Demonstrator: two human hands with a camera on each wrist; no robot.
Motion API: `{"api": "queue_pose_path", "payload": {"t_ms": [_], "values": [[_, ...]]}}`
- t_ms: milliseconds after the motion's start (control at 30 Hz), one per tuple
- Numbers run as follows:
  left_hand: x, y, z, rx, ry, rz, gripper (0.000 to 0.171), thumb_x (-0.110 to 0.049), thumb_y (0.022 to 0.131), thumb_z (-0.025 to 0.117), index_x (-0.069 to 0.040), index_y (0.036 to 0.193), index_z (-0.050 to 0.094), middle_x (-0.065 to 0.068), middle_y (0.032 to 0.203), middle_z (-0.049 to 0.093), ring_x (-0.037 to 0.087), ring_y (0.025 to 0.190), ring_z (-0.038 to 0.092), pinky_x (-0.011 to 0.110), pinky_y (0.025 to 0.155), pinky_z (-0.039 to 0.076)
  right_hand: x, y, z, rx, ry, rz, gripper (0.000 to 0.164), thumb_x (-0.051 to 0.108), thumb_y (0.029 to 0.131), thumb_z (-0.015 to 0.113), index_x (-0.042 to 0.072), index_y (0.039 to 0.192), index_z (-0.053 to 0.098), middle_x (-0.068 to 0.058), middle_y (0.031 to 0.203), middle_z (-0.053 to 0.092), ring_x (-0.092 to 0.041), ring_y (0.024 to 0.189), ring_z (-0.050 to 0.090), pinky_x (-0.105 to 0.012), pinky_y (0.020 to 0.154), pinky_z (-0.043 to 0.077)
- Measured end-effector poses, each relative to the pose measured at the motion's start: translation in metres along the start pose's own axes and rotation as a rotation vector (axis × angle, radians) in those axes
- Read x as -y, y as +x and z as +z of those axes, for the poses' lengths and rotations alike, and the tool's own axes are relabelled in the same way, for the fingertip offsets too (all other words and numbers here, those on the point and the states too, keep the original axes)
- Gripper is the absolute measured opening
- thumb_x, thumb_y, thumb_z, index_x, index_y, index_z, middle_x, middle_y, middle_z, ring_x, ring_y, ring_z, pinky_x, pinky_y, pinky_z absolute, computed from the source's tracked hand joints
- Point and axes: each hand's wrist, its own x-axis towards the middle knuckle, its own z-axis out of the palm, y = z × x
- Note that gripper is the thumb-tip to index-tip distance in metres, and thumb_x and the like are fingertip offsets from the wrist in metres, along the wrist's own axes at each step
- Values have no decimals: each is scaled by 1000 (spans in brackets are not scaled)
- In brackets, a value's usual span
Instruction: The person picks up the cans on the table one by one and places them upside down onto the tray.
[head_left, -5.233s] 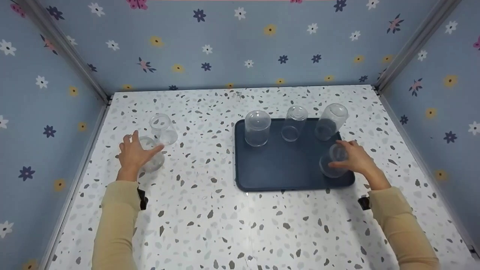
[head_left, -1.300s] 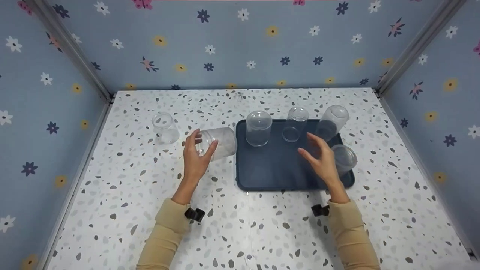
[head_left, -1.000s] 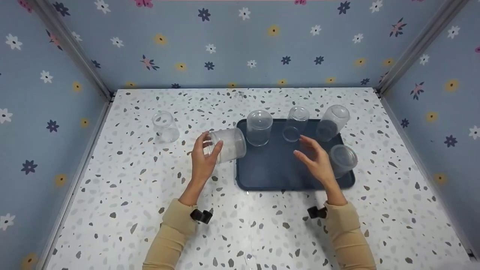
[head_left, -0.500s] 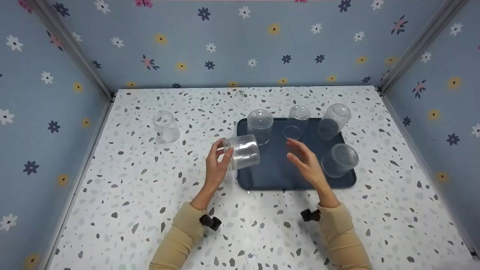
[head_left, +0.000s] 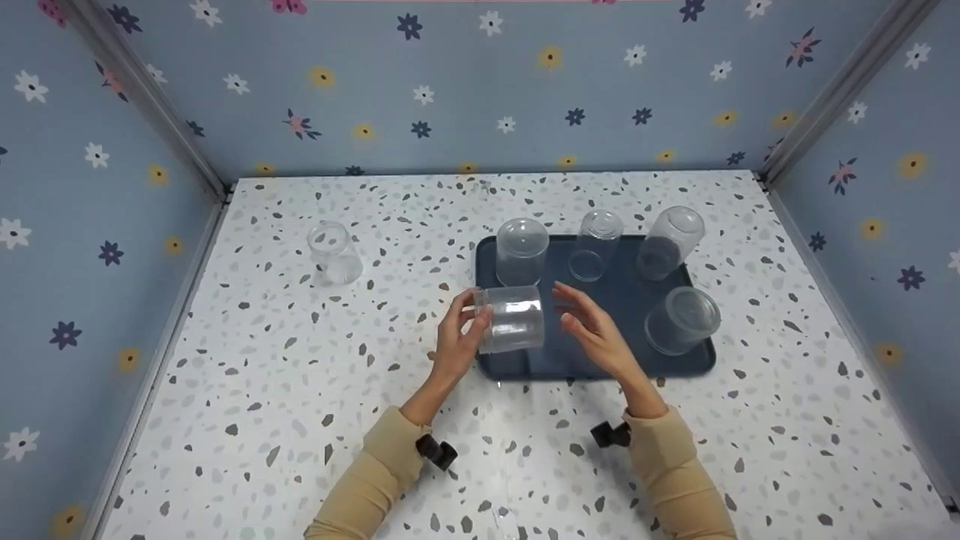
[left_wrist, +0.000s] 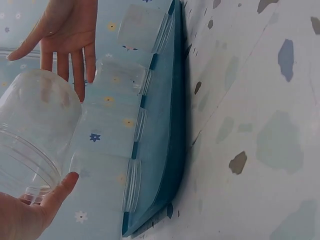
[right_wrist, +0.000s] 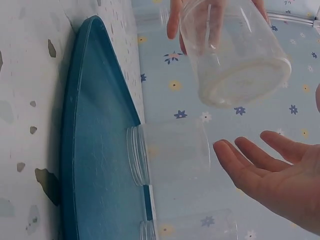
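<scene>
My left hand (head_left: 459,341) grips a clear jar (head_left: 514,319) by its threaded mouth end. The jar lies on its side in the air over the left part of a dark blue tray (head_left: 536,365), its base pointing right. Facing that base is my right hand (head_left: 598,337), fingers spread and holding nothing. In the right wrist view, a gap shows between the right fingers (right_wrist: 245,160) and the held jar (right_wrist: 240,55). Several clear jars stand mouth down on the tray, among them one at the back left (head_left: 522,251) and one at the front right (head_left: 681,321).
Another clear jar (head_left: 334,253) stands on the speckled table (head_left: 300,390), left of the tray. Two more jars, a slim one (head_left: 596,244) and a taller one (head_left: 670,244), line the tray's back edge. Flowered panels (head_left: 480,97) enclose the back and sides.
My left hand picked up the jar at the left, carried it right over the tray and tipped it sideways. The right hand let go of the front-right jar and moved left towards the carried one.
</scene>
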Motion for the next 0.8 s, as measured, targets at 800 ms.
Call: {"api": "queue_pose_path", "payload": {"t_ms": [800], "values": [[0, -2, 24, 44, -17, 18, 42, -11, 87, 49, 12, 121, 42, 21, 107, 52, 18, 81, 57, 24, 63, 45, -17, -6, 0, 25, 102, 57, 58, -12, 84, 49, -4, 137, 25, -24, 131, 33, -37, 111, 43, -32, 79, 46]]}}
